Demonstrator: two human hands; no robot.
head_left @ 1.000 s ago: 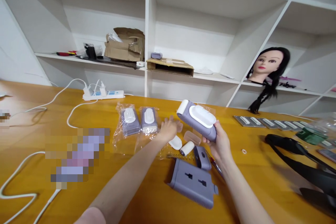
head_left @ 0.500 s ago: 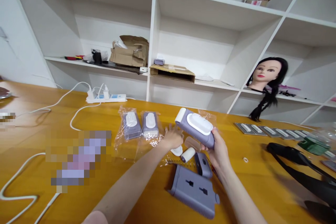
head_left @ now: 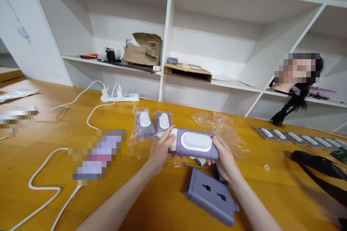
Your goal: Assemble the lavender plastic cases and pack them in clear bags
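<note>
A lilac-grey handheld roller device (head_left: 193, 143) with a white oval panel on top lies level in both hands, just above the near middle of the wooden table (head_left: 43, 202). The left hand (head_left: 161, 149) wraps its white-capped left end, fingers curled over the top; the right hand (head_left: 225, 158) cups the other end from below and the side, so both are closed around it, not spread wide.

Small white parts (head_left: 200, 161) show just under the device, mostly hidden. Near it lies a flat lilac-grey casing (head_left: 210, 196) with two slots. Just beyond the left hand sit two similar devices in clear plastic bags (head_left: 145, 124), and a loose clear bag (head_left: 223, 126) lies far right of them.

Further out, a white power strip (head_left: 120, 97) trails white cables (head_left: 43, 187) to the left — to the right, a row of carded white items (head_left: 295, 140) and a black strap (head_left: 317, 164) lie on the table.
</note>
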